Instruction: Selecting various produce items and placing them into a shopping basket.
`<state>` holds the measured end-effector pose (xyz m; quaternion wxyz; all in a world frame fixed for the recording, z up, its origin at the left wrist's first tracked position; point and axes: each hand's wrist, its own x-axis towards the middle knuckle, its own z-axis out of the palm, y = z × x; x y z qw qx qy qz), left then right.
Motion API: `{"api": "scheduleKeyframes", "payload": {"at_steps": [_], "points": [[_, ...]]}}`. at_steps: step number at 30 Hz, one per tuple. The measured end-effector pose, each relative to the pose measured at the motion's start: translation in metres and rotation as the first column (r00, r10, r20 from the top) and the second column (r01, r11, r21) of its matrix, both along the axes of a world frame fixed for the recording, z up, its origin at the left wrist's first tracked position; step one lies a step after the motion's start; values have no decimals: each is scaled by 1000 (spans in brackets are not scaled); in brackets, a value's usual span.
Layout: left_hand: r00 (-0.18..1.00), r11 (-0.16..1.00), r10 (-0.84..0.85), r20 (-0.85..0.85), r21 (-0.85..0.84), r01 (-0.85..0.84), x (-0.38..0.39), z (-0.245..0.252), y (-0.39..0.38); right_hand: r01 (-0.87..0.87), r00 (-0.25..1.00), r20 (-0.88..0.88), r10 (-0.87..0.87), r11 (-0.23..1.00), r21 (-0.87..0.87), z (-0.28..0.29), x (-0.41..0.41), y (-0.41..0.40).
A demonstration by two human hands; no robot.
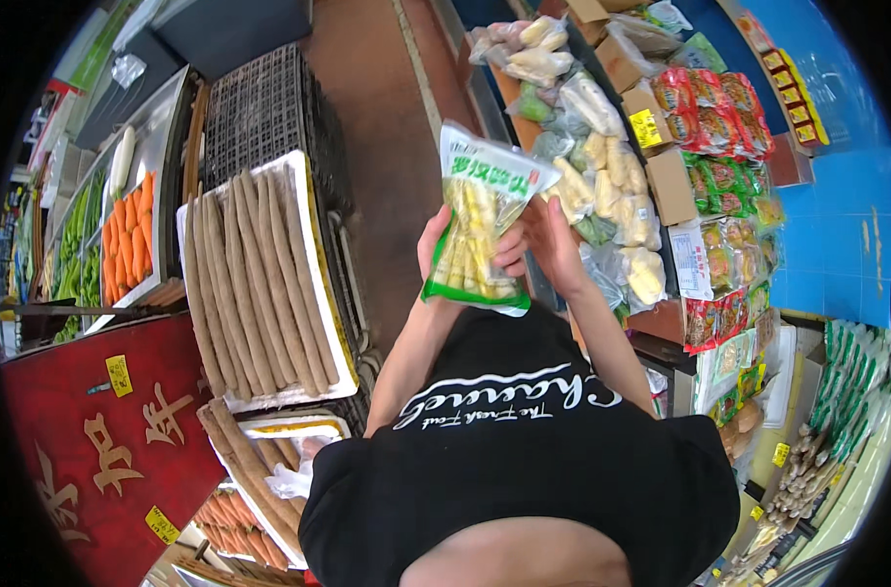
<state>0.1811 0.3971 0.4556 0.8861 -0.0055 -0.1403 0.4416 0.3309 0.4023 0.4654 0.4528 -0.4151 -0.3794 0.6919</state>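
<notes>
A clear plastic bag of pale yellow bamboo shoots (466,242), with a white printed top and a green bottom edge, is held up before my chest. My left hand (434,242) supports it from behind. The thumb lies along the bag's left edge, and the fingers wrap round the right side onto its front. My right hand (559,246) is raised against the bag's upper right edge. Some of its fingertips are hidden there, so I cannot see whether they pinch the plastic.
Long brown yams (262,286) fill a white foam box beside stacked black plastic crates (258,110). Carrots (128,238) lie further left. To the right are bagged corn cobs (621,176) and red snack packets (709,110). Brown floor (372,81) runs between the stalls.
</notes>
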Motion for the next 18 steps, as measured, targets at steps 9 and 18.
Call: {"api": "scheduleKeyframes", "payload": {"at_steps": [9,18], "points": [[990,990,32,-139,-135,-51,-48,-12,4,-203,959,167,227,967,-153,32,-31,40],[496,950,197,-846,39,-311,-68,-39,53,-16,944,324,-62,972,234,-18,-54,116]]}}
